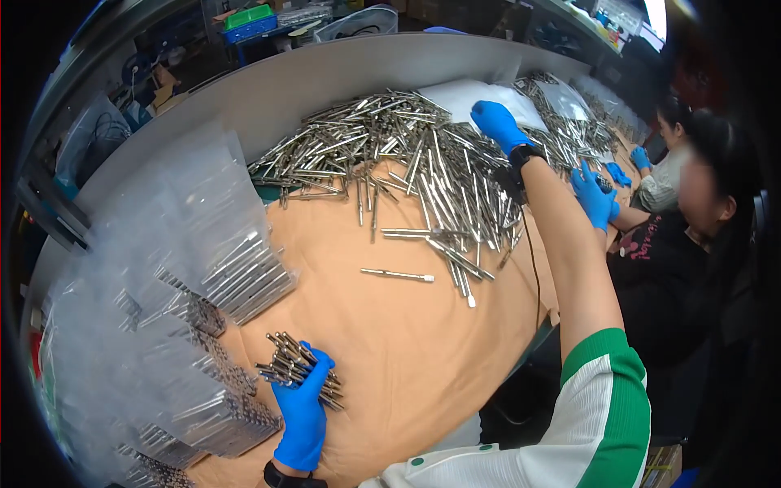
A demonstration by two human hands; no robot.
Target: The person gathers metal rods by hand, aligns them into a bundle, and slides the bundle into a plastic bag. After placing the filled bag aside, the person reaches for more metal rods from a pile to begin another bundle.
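My left hand (303,415), in a blue glove, is wrapped round a bundle of metal rods (286,359) at the lower left of the table. Farther off, my right hand (498,124), also gloved in blue, is closed at a whitish plastic bag (447,96) lying on the heap; its fingertips are hidden. Below that arm spreads a large heap of loose metal rods (382,122). One single rod (397,275) with a pale end lies apart on the brown table covering (366,325).
Plastic bags filled with rods (248,272) are stacked along the left side. A grey raised wall (325,61) curves behind the heap. A dark cable (533,260) hangs near my right arm. At the right, co-workers sit; one gloved hand (594,195) is close to my arm.
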